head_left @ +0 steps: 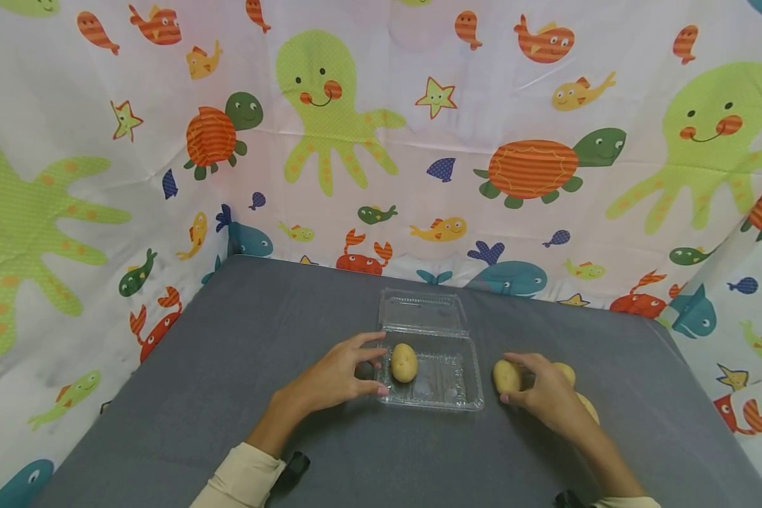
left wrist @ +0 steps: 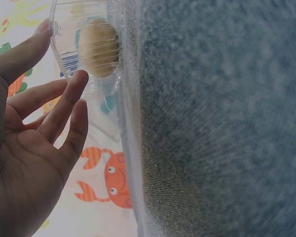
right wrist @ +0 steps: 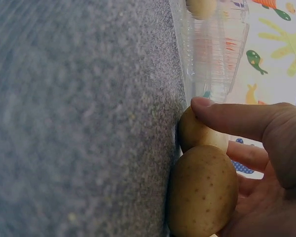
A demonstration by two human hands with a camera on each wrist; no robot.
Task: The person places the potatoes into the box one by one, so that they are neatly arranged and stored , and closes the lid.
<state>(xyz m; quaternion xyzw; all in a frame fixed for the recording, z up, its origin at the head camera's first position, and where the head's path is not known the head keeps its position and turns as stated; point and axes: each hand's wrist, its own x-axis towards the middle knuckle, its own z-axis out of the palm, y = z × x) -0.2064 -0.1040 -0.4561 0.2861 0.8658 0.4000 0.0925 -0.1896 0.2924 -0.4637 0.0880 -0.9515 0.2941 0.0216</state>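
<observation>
A clear plastic clamshell container [head_left: 447, 406] sits on the grey table with its lid [head_left: 422, 310] folded back, away from me. One potato [head_left: 404, 363] lies inside, near the left wall. My left hand [head_left: 336, 370] touches that left side, its thumb and fingers spread along the edge; the left wrist view shows the thumb against the rim. To the right of the container, my right hand [head_left: 549, 395] pinches a potato [head_left: 506, 377] between thumb and fingers. This potato seems to rest on the table. A closer potato [right wrist: 202, 192] stands beside it in the right wrist view.
Two more potatoes, one farther back [head_left: 566, 372] and one nearer [head_left: 588, 408], are partly hidden by my right hand. A white curtain [head_left: 381, 212] printed with sea animals hangs along the table's back and sides.
</observation>
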